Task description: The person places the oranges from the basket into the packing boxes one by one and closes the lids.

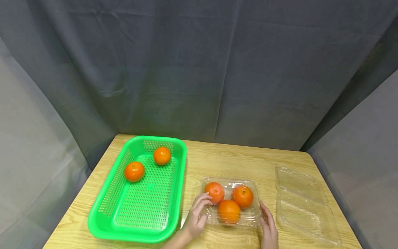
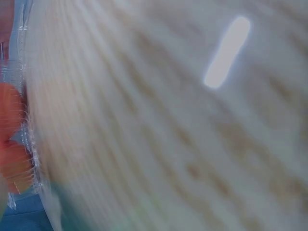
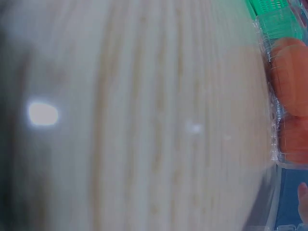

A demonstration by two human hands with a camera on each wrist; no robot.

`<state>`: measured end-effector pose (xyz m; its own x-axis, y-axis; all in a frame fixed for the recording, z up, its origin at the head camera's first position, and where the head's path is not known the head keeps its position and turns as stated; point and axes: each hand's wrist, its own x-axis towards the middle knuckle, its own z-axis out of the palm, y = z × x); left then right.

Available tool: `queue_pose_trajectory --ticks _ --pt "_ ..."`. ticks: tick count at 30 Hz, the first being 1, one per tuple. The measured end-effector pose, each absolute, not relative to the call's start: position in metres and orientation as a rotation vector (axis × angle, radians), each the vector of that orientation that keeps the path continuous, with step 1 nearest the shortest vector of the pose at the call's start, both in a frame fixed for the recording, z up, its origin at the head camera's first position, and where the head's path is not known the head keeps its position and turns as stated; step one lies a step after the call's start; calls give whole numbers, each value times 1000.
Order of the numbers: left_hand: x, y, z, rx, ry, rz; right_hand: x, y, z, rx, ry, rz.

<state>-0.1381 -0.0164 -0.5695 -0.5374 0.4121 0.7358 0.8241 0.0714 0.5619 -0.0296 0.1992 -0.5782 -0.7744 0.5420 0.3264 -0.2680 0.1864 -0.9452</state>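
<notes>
A clear plastic box (image 1: 229, 184) near the table's front holds an upper-left orange (image 1: 214, 192), an upper-right orange (image 1: 242, 196) and a front orange (image 1: 229, 212). My left hand (image 1: 195, 218) is at the box's left side, its fingers lightly bent against the edge. Along the right side lies my right hand (image 1: 269, 226), fingers nearly straight and close to the wall. Both wrist views catch the box only at their margins, with ribbed plastic in front of the fruit. Whether its lid is fastened I cannot tell.
A green plastic basket (image 1: 181, 183) stands to the left, with a left orange (image 1: 134, 171) and a back orange (image 1: 162, 156) inside. Toward the right edge of the wooden table (image 1: 217, 155) lies another clear box (image 1: 303, 207), opened out. Grey curtains (image 1: 174, 76) hang behind and at both sides.
</notes>
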Motion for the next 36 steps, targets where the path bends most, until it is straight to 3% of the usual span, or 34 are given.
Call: queue_pose_trajectory --ticks 13,24,31,36 --pt "-116 -26 -521 -865 -2306 -1816 -31 202 -579 -161 -1741 1747" --pt "-122 -28 -553 -358 -2562 -2161 -27 199 -575 -422 -1817 1763" --pt "-121 -32 -558 -347 -2659 -2100 -25 199 -574 -766 -1853 1764" --pt "-120 -32 -558 -306 -2659 -2245 -23 201 -569 -857 -1918 1870"
